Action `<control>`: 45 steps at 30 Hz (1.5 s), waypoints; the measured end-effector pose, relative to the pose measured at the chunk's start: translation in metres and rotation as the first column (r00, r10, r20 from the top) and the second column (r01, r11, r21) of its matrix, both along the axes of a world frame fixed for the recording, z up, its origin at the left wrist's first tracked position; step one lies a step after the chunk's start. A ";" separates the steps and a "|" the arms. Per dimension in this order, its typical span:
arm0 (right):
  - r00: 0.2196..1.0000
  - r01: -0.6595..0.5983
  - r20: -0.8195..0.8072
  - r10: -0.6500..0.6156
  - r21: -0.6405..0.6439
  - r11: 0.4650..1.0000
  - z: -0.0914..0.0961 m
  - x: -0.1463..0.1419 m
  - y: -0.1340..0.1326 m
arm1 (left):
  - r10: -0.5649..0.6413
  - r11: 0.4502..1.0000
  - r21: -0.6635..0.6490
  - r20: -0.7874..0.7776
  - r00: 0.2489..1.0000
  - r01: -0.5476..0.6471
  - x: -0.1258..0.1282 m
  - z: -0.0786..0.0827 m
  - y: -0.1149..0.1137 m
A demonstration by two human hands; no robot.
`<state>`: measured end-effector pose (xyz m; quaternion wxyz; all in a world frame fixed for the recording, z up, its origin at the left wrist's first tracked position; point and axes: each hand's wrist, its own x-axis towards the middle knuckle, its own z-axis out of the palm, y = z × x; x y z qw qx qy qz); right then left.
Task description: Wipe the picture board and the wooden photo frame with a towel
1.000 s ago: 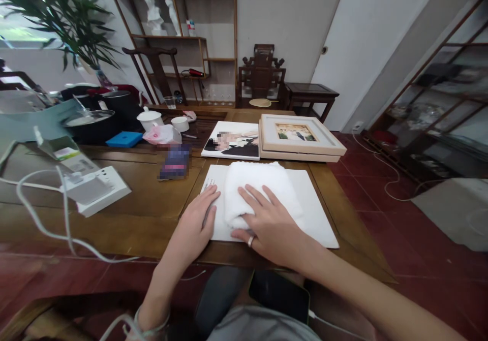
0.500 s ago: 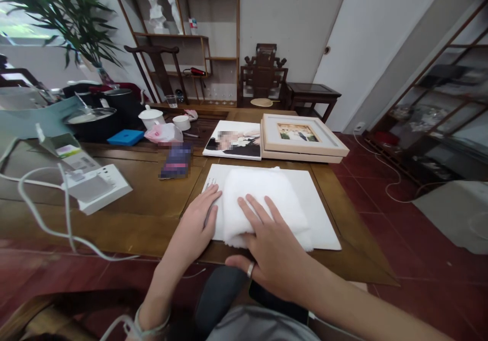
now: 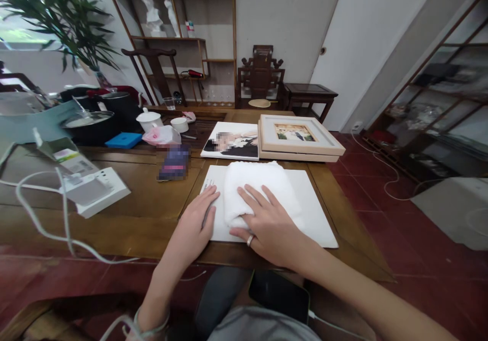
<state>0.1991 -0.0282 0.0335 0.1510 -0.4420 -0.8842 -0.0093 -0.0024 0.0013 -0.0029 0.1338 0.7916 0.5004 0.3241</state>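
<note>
A folded white towel (image 3: 263, 178) lies on a white rectangular panel (image 3: 316, 224) at the front of the wooden table. Flat on top of the towel rests my right hand (image 3: 270, 224), its fingers spread and a ring on the thumb side; the thumb sits by the towel's near edge. My left hand (image 3: 196, 221) lies with fingers stretched out along the panel's left edge, beside small printed text. The towel covers the panel's middle.
Behind the panel are a photo print (image 3: 231, 140) and stacked framed pictures (image 3: 301, 150). To the left lie a phone-like blurred item (image 3: 173, 163), an open white box (image 3: 102, 191) and a looped white cable (image 3: 66, 214). A black phone (image 3: 280, 295) rests on my lap.
My right hand and the towel have slid away from me, up toward the panel's far edge. The left hand stays at the panel's left edge.
</note>
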 end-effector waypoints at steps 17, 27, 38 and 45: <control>0.999 0.045 -0.026 -0.044 0.009 0.999 -0.004 -0.009 -0.011 | 0.003 1.000 -0.005 0.001 1.000 -0.003 0.000 0.001 0.001; 1.000 -0.003 0.000 0.003 -0.020 1.000 -0.003 -0.011 -0.021 | -0.002 1.000 -0.008 -0.019 1.000 0.002 0.001 0.002 0.000; 0.999 -0.024 -0.026 0.024 -0.006 1.000 0.000 0.008 0.002 | 0.002 1.000 -0.001 -0.016 1.000 -0.002 0.000 0.002 0.000; 0.997 0.074 0.030 -0.075 0.035 0.997 -0.005 0.002 0.019 | 0.002 1.000 0.000 0.006 1.000 -0.002 0.002 0.001 0.000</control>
